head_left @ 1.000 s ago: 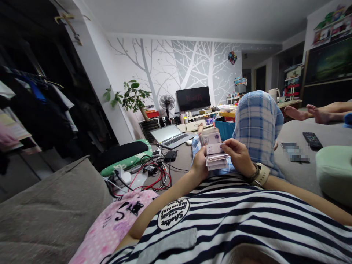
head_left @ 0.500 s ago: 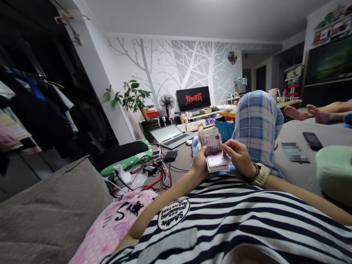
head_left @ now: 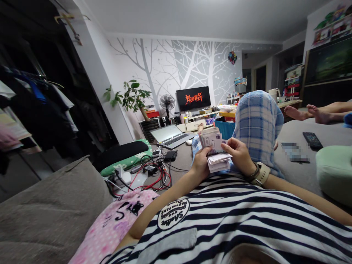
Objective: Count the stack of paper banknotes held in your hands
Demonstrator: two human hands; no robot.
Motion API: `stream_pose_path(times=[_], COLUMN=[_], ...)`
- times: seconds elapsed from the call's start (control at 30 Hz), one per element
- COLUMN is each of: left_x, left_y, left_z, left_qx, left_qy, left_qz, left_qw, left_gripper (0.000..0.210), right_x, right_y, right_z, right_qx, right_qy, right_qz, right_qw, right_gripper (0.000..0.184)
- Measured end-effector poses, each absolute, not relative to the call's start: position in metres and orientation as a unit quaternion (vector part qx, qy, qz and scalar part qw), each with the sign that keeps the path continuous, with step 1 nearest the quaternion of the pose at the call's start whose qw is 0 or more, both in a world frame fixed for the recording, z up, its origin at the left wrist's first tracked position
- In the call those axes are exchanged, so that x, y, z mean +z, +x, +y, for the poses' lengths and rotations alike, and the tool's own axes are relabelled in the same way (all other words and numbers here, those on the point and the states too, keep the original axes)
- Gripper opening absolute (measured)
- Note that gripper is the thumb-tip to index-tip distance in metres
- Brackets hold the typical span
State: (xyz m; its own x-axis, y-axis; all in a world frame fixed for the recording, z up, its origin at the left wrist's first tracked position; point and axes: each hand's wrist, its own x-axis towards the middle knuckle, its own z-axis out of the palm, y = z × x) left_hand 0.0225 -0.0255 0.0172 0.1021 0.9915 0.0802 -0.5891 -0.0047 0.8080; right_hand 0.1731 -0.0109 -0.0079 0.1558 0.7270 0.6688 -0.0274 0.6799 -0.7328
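A thick stack of banknotes (head_left: 211, 140), printed in purple-grey with a 5 on them, is held over my lap. My left hand (head_left: 201, 163) is closed round its left side, the thumb lying across the front. Pale note ends (head_left: 219, 165) fold out below the thumb toward my body. At the stack's right edge, my right hand (head_left: 239, 154) pinches a note between thumb and finger. The pinched note stands slightly apart from the others. A bracelet and a pale watch (head_left: 263, 174) are on the right wrist.
My raised knee in blue plaid (head_left: 257, 121) stands beyond my right hand. Left of me lie tangled cables (head_left: 156, 176) and an open laptop (head_left: 173, 137). A remote control (head_left: 312, 140) and a blurred-out item lie to the right. Another person's feet (head_left: 305, 112) rest at far right.
The upper notes have tilted, and my right hand has drawn a note a little to the right from the stack. The left hand keeps its hold in nearly the same place.
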Motion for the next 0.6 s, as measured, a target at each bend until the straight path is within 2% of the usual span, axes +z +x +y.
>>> stream_pose_path(times=[0.37,0.6], left_x=[0.02,0.019], left_y=[0.024,0.022], left_z=[-0.016,-0.016], left_qx=[0.584,0.587], left_qy=[0.338,0.344], left_qz=[0.269,0.261], left_qw=[0.687,0.685], left_gripper=[0.034,0.031], right_x=[-0.009,-0.009], right_y=[0.17,0.17], right_z=[-0.015,-0.014], right_qx=[0.241,0.251], right_qy=[-0.275,-0.254], right_qz=[-0.598,-0.599], right_qw=[0.713,0.717], right_gripper=[0.065,0.062])
